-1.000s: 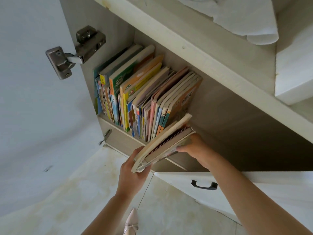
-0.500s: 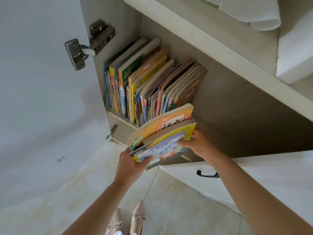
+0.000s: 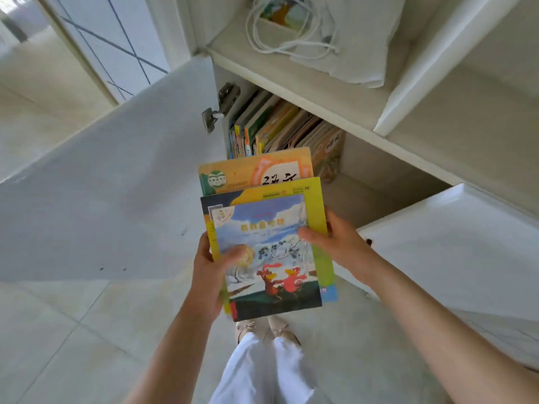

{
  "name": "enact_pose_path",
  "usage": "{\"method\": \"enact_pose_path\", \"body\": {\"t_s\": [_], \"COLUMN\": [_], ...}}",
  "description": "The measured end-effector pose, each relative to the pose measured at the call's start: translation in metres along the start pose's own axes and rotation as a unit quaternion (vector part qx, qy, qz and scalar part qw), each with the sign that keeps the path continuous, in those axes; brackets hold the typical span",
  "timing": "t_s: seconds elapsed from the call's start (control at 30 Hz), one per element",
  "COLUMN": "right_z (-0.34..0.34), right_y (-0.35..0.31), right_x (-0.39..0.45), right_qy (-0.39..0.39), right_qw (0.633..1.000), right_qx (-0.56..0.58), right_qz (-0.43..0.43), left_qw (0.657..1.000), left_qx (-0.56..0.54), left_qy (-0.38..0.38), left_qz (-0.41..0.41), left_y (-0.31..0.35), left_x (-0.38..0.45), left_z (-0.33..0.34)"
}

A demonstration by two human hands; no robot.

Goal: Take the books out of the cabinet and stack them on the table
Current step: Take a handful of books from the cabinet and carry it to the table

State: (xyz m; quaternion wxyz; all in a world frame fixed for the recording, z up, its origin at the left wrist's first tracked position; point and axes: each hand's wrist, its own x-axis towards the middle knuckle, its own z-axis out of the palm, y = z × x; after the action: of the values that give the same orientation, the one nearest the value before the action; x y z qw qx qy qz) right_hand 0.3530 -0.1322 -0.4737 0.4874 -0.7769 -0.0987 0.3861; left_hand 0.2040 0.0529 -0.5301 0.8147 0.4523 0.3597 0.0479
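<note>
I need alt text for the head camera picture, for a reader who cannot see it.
Both hands, left and right, hold a small pile of picture books flat in front of an open cabinet. Behind the pile, more books stand upright on a lower shelf beside the open door.

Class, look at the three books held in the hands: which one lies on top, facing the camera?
The smallest book, with the snowy blue cover and two red birds. It lies over the yellow-green book, and the orange book sits lowest, showing only its far end.
</note>
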Motion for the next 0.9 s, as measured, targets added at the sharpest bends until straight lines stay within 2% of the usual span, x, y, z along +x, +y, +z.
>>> {"method": "enact_pose_path", "body": {"t_s": [0.03, 0.17, 0.3, 0.43, 0.67, 0.83, 0.9], "right_z": [0.004, 0.02, 0.023, 0.028, 0.069, 0.121, 0.145], "right_y": [-0.006, -0.04, -0.028, -0.033, -0.038, -0.04, -0.037], "right_x": [-0.012, -0.068, -0.079, -0.095, -0.128, -0.178, -0.205], "right_qy": [0.003, -0.09, -0.104, -0.177, -0.323, -0.419, -0.451], "right_qw": [1.0, 0.994, 0.992, 0.984, 0.941, 0.894, 0.874], "right_qx": [0.007, 0.041, 0.071, 0.015, -0.082, -0.139, -0.164], "right_qz": [-0.011, -0.04, -0.011, -0.029, -0.056, -0.072, -0.076], "left_qw": [1.0, 0.995, 0.99, 0.976, 0.926, 0.879, 0.849], "left_qx": [-0.01, -0.073, -0.084, -0.121, -0.193, -0.237, -0.242], "left_qy": [-0.008, 0.073, 0.103, 0.181, 0.325, 0.411, 0.464], "left_qz": [-0.007, -0.008, -0.051, -0.027, 0.021, 0.056, 0.075], "left_y": [0.004, 0.01, 0.006, -0.003, -0.042, -0.077, -0.091], "left_x": [-0.015, -0.109, -0.123, -0.174, -0.267, -0.346, -0.38], "left_z": [0.001, 0.006, 0.009, 0.019, 0.019, 0.013, 0.011]}}
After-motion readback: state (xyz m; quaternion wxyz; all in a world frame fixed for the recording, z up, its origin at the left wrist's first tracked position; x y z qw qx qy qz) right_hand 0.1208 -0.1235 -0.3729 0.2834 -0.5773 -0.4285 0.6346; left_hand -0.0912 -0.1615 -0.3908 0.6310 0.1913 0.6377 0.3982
